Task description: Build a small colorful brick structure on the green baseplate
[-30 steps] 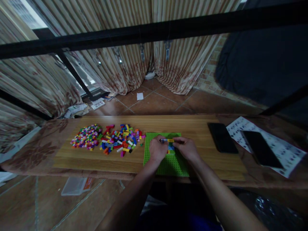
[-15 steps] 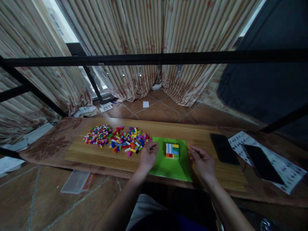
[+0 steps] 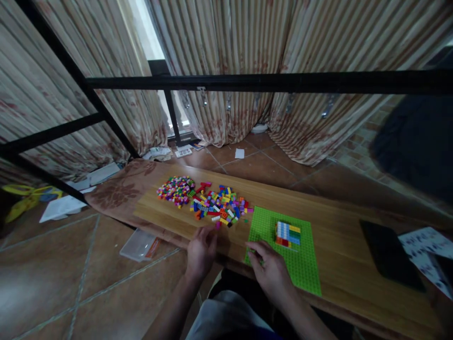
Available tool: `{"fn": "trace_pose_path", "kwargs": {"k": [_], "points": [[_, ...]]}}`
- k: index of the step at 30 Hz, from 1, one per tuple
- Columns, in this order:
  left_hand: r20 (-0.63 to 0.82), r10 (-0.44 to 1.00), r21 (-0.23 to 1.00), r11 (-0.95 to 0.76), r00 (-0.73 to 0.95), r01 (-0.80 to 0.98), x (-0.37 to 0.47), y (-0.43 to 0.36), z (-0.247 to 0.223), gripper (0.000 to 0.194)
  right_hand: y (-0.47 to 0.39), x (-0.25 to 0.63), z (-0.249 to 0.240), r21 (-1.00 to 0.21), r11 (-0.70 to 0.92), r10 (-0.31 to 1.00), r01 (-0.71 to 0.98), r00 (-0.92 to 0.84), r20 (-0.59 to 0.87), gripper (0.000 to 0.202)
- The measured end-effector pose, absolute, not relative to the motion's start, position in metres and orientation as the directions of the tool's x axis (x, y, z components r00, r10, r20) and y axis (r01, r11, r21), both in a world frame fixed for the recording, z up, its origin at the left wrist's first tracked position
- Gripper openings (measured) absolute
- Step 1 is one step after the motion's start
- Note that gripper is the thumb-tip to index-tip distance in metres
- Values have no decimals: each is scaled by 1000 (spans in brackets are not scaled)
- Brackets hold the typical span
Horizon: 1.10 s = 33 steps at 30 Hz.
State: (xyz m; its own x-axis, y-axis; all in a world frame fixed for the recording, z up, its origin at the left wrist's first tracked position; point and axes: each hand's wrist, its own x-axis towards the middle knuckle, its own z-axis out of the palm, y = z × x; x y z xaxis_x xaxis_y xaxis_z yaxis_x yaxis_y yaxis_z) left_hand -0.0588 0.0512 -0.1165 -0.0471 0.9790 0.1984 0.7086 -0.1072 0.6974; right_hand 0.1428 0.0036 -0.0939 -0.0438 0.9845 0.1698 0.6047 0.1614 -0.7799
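Observation:
My left hand [image 3: 201,250] is over the board's front edge, just below the mixed larger bricks [image 3: 221,206]. Its fingers are curled together, and whatever they may hold is too small to make out. Over the lower left corner of the green baseplate [image 3: 304,264] is my right hand [image 3: 267,264], thumb and fingers bent towards each other; a gap shows between them. A block of light blue, yellow, green, red and orange bricks [image 3: 288,233] sits on the baseplate, touched by neither hand. Left of the larger bricks lies a heap of small colourful pieces [image 3: 176,190].
The wooden board [image 3: 339,226] rests on a brown cloth. A black phone-like slab [image 3: 389,252] and a printed sheet [image 3: 423,248] lie at the right. A clear plastic box [image 3: 136,244] is on the floor. Beyond the board runs a black metal bar [image 3: 247,82].
The view has turned left, so the board appears further right. Both hands have moved left: the right from beside the baseplate to its near left corner, the left away from its edge.

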Motion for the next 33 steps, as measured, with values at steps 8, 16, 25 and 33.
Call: {"fn": "trace_pose_path", "kwargs": {"k": [8, 16, 25, 33], "points": [[199, 979, 530, -76, -36, 845, -63, 65, -114, 30, 68, 122, -98, -564, 157, 983, 811, -74, 168, 29], [256, 967, 553, -149, 3, 819, -56, 75, -115, 19, 88, 103, -110, -557, 207, 977, 804, -136, 167, 30], [315, 949, 584, -219, 31, 782, -57, 76, -123, 19, 116, 108, -102, -540, 230, 967, 809, -127, 221, 28], [326, 943, 599, -256, 61, 759, -59, 75, -124, 20, 170, 96, -89, -280, 218, 972, 935, -183, 147, 25]]}}
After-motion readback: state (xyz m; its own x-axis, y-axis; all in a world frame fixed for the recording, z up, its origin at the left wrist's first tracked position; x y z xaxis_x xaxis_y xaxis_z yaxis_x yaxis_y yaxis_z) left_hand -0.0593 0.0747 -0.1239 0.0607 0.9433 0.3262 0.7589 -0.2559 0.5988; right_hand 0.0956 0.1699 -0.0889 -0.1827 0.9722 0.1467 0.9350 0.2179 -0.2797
